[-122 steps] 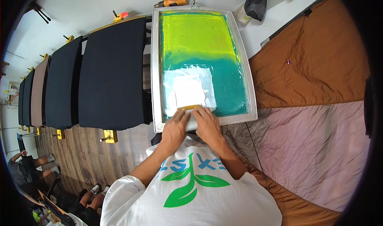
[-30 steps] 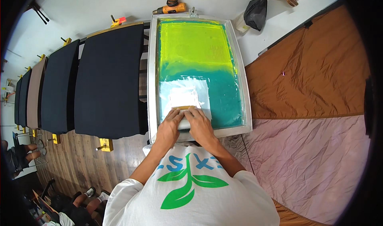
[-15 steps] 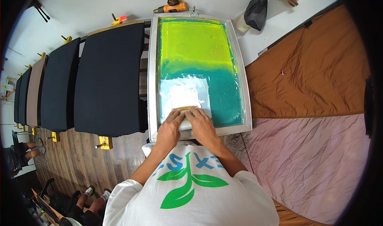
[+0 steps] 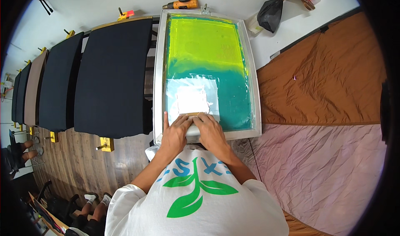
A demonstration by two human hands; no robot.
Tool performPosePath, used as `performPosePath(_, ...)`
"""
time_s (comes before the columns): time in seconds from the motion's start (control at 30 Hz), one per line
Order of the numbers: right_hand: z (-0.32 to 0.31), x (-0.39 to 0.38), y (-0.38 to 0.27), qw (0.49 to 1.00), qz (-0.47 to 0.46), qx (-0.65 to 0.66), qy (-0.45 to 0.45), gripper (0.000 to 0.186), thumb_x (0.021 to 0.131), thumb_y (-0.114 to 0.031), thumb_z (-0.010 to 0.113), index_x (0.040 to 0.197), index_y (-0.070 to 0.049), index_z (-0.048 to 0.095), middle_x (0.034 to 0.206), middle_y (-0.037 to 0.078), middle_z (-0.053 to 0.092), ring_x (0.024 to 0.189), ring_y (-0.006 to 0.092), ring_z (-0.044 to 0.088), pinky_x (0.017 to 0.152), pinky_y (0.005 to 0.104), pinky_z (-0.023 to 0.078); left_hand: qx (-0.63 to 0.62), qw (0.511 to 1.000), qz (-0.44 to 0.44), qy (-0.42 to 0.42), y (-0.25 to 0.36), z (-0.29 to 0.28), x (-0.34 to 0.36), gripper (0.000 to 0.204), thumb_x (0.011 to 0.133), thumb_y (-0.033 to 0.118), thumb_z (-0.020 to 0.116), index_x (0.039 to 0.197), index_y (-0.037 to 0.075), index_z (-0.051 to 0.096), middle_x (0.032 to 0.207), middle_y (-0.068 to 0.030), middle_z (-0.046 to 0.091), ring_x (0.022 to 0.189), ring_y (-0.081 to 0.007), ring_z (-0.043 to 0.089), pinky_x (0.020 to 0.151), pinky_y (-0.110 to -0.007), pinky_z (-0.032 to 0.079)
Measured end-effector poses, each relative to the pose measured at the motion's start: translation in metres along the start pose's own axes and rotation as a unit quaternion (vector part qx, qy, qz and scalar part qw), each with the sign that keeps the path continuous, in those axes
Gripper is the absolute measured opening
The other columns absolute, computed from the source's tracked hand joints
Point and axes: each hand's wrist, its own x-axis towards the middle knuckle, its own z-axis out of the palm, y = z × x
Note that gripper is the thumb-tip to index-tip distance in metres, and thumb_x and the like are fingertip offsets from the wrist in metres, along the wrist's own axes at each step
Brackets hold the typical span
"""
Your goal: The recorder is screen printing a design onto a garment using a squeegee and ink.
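A printing screen (image 4: 257, 111) with a pale frame lies in front of me. Its mesh is yellow-green at the far end and teal nearer. White ink (image 4: 191, 99) covers a block on the near left, inside a paler square patch. At that block's near edge, my left hand (image 4: 175, 136) and my right hand (image 4: 211, 134) grip a squeegee (image 4: 193, 114) side by side. Only a strip of its wooden edge shows past my fingers; its blade is hidden. My left little finger stands out straight, away from the squeegee.
Black cloth-covered boards (image 4: 112, 77) and a brown one (image 4: 33, 90) line the left, with yellow clamps (image 4: 106, 144). A heat gun (image 4: 181, 4) lies beyond the screen. A black bag (image 4: 270, 15) hangs at the far right. Brown fabric (image 4: 321, 77) and pinkish fabric (image 4: 316, 169) spread rightward. Another person's legs (image 4: 98, 211) show lower left.
My left little finger has lifted out to the side. Both hands stay closed on the squeegee at nearly the same place, and the whole view has shifted slightly.
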Motion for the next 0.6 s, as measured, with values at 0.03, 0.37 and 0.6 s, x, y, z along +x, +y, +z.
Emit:
performPosePath(0.03, 0.003, -0.003, 0.0, 0.999, -0.01, -0.013, 0.042, 0.053, 0.068, 0.014, 0.058, 0.119, 0.002, 0.061, 0.125, 0.021, 0.057, 0.118, 0.0393, 0.054, 0.1, 0.0441, 0.047, 0.014, 1.0, 0.003, 0.011, -0.001, 0.003, -0.001, 0.068, 0.064, -0.015, 0.058, 0.129, 0.006, 0.061, 0.133, -0.01, 0.062, 0.133, -0.0257, 0.051, 0.119, -0.061, 0.003)
performPosePath(0.37, 0.007, -0.006, -0.001, 0.998, -0.012, -0.007, 0.068, 0.05, 0.068, 0.014, 0.056, 0.117, 0.003, 0.061, 0.124, 0.021, 0.057, 0.118, 0.0395, 0.054, 0.099, 0.0445, 0.047, 0.007, 1.0, 0.021, 0.019, -0.008, 0.01, -0.004, 0.067, 0.064, -0.016, 0.057, 0.128, 0.006, 0.061, 0.131, -0.0105, 0.062, 0.133, -0.0262, 0.05, 0.119, -0.06, 0.008)
performPosePath(0.6, 0.006, -0.012, -0.002, 0.999, -0.005, 0.011, 0.042, 0.048, 0.069, 0.014, 0.055, 0.115, 0.004, 0.061, 0.123, 0.021, 0.057, 0.117, 0.0392, 0.054, 0.099, 0.0437, 0.046, 0.006, 1.0, 0.017, 0.005, -0.006, 0.01, -0.01, 0.064, 0.066, -0.015, 0.056, 0.126, 0.006, 0.062, 0.131, -0.0111, 0.062, 0.131, -0.0267, 0.052, 0.119, -0.06, 0.011)
